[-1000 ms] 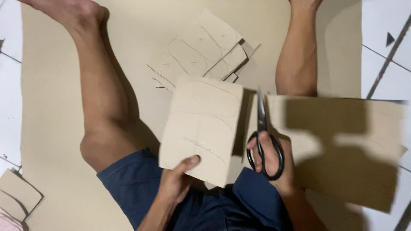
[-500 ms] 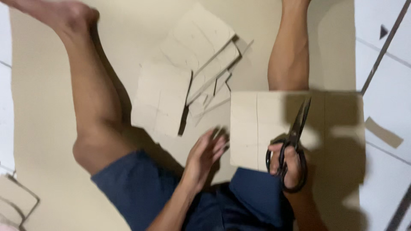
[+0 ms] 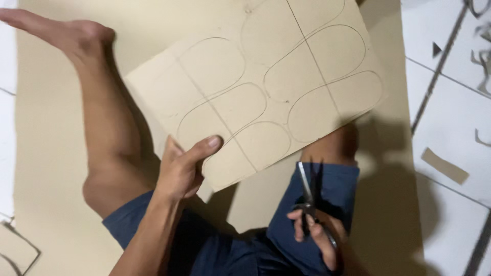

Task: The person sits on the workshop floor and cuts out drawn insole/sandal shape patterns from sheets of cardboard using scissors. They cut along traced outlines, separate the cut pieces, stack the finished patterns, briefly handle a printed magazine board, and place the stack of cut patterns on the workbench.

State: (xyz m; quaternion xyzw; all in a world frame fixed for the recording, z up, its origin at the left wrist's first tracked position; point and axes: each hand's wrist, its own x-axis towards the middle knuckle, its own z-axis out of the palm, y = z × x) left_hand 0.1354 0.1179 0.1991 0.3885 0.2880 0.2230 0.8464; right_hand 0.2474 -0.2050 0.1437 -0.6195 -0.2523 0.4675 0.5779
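My left hand (image 3: pixel 183 168) grips the near edge of a large tan cardboard sheet (image 3: pixel 266 87), held tilted above my lap. Pencil lines divide the sheet and several rounded oval outlines are drawn on it. My right hand (image 3: pixel 317 237) holds black-handled scissors (image 3: pixel 308 197) low over my right thigh, blades pointing up toward the sheet's lower edge without touching it. I sit on the floor in blue shorts, left leg (image 3: pixel 102 128) stretched out, right knee raised under the sheet.
A big brown cardboard mat (image 3: pixel 51 153) covers the floor beneath me. White floor tiles (image 3: pixel 450 117) lie to the right with a small cardboard strip (image 3: pixel 444 165) and thin offcuts. More cardboard pieces (image 3: pixel 15 248) sit at the lower left.
My left hand dropped the smaller cut piece and has taken hold of a large marked sheet, lifting it in front of me. The scissors moved down over my right thigh.
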